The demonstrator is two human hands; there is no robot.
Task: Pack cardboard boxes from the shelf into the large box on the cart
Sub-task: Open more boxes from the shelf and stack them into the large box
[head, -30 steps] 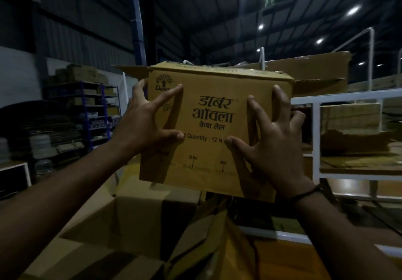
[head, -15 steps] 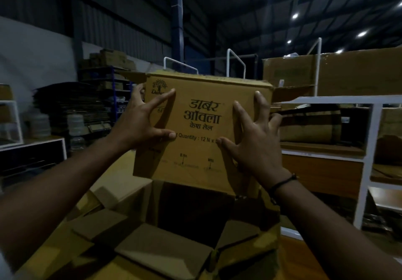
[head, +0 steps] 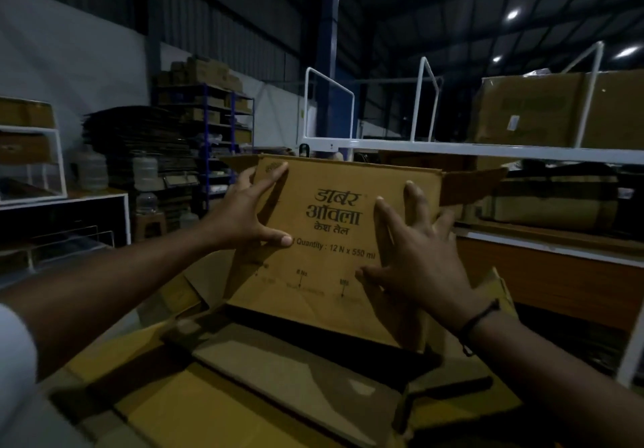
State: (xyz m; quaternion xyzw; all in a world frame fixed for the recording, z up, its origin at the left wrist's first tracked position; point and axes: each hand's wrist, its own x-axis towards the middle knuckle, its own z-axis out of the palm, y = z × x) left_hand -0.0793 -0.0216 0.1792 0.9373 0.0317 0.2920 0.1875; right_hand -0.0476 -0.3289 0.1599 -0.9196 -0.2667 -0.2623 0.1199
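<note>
Dim warehouse, white shelf (head: 453, 149) behind with brown cartons, blue rack (head: 209, 116) far left. Printed cardboard box (head: 313, 294) is held upright, printed face to camera, its bottom edge low inside the opening of the large box (head: 244, 395), whose flaps are folded out. Left hand (head: 251, 210) grasps the box's left edge, fingers splayed. Right hand (head: 418, 256) grasps the right edge, thumb low on the front face. Black band (head: 479, 318) on right wrist.
</note>
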